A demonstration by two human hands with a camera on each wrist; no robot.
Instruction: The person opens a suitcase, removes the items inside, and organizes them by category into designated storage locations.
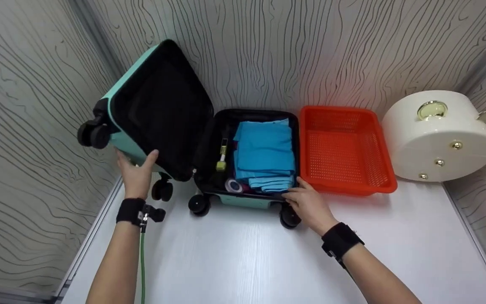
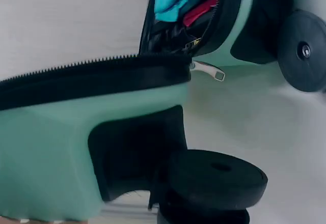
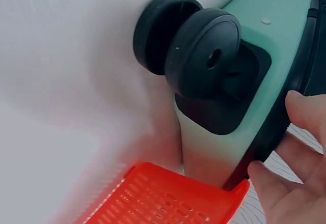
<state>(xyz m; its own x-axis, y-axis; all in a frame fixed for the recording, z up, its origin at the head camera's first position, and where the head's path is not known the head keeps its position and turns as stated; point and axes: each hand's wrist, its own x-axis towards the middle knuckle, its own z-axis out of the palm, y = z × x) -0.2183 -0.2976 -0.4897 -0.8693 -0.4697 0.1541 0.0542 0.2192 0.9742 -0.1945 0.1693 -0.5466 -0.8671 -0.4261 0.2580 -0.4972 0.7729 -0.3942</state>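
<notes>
A mint-green suitcase [image 1: 243,202] lies opened on the white table, its black-lined lid [image 1: 163,105] tilted up to the left. Inside the base are folded blue cloths [image 1: 264,145], a small yellow-and-white item [image 1: 222,156] and a round white-and-purple item [image 1: 233,185]. My left hand [image 1: 136,173] grips the lid's lower edge, thumb toward the lining; in the left wrist view only its fingertips [image 2: 51,222] show. My right hand [image 1: 310,207] holds the base's near right corner; the right wrist view has its thumb and fingers [image 3: 270,175] on the black zipper rim.
A red perforated basket [image 1: 348,185] stands against the suitcase's right side. Beyond it is a white round case [image 1: 441,135] with gold fittings. Black wheels [image 1: 199,205] stick out from the suitcase toward the front. Wood-patterned panels [image 1: 268,50] enclose the table.
</notes>
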